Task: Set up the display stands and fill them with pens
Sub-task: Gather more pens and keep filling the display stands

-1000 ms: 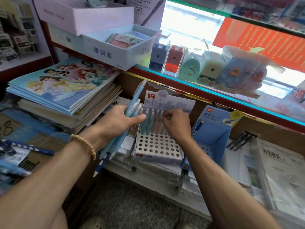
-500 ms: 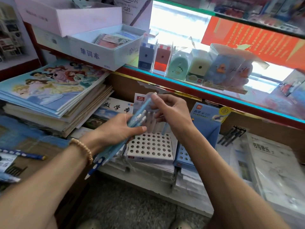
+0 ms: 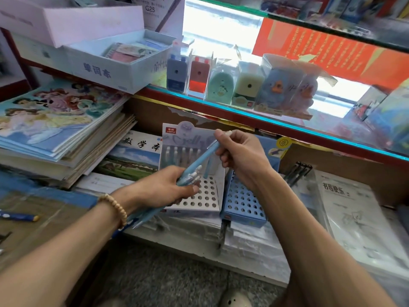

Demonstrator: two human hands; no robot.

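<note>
The white display stand (image 3: 192,171) carries a red "LANTU" tag. Left of it, a notebook (image 3: 137,151) reads "数学本". Behind, a box (image 3: 152,9) reads "G25".

Two pen display stands (image 3: 200,197) — six boxed sharpeners (image 3: 243,83) — two hands (image 3: 241,156).

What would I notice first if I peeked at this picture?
Two hands in the middle: the left hand grips a bunch of light blue pens, while the right hand pinches one pen above a white display stand full of round holes. Up on the glass shelf sits a row of colourful boxed sharpeners.
</note>
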